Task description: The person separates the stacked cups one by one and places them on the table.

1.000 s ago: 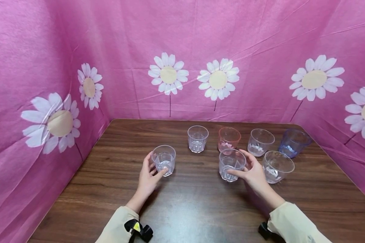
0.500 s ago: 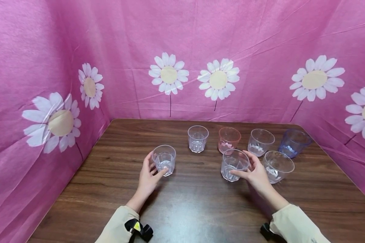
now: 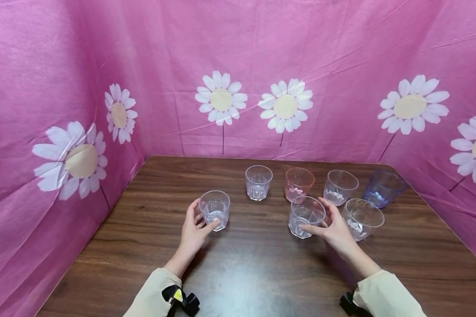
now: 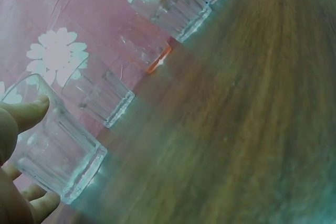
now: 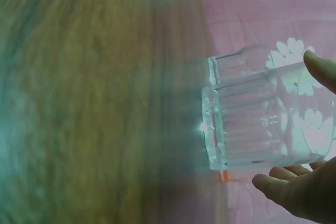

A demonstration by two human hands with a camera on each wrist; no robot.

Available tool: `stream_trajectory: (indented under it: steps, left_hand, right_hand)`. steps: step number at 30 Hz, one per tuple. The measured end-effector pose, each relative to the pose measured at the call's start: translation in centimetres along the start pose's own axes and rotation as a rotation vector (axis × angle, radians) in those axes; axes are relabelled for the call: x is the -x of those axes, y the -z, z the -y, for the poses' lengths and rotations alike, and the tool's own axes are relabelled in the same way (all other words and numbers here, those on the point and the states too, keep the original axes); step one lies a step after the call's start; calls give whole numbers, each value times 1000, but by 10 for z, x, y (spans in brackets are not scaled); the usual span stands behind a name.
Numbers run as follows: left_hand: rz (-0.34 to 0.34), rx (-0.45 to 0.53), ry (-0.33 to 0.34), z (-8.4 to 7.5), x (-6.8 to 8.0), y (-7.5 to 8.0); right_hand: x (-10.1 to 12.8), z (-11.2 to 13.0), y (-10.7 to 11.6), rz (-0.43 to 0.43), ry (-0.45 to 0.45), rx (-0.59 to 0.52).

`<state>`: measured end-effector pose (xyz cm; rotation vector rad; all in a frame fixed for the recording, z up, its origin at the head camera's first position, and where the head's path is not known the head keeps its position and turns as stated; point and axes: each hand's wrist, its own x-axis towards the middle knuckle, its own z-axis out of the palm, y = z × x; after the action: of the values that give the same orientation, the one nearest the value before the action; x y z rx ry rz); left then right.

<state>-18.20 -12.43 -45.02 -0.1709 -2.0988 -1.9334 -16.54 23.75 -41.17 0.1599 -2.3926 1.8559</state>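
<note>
My left hand has its thumb and fingers around a clear, faceted drinking glass left of the table's middle. In the left wrist view the thumb lies against the wall of this glass, fingers below. To the right, my right hand holds a second clear drinking glass, thumb on the near side, fingers behind. The right wrist view shows that glass between the thumb and fingers. Both glasses stand upright, bases at the wooden tabletop.
Behind stand a clear glass, a pink glass, another clear glass and a blue glass. One more clear glass is close beside my right hand. A pink flowered cloth surrounds the brown table.
My right hand and its glass have shifted slightly to the right, mostly in the first half second. My left hand and its glass keep their place. The head view has tilted a little.
</note>
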Motion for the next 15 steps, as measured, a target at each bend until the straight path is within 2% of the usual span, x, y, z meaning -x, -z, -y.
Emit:
stream_trajectory:
  steps: [7,15]
  left_hand:
    - [-5,18,37,-4,-3,1]
    - [31,32,65,-7,-7,3]
  right_hand:
    - [5,3,7,-20,62,-18]
    - [14,8,13,-52,167,17]
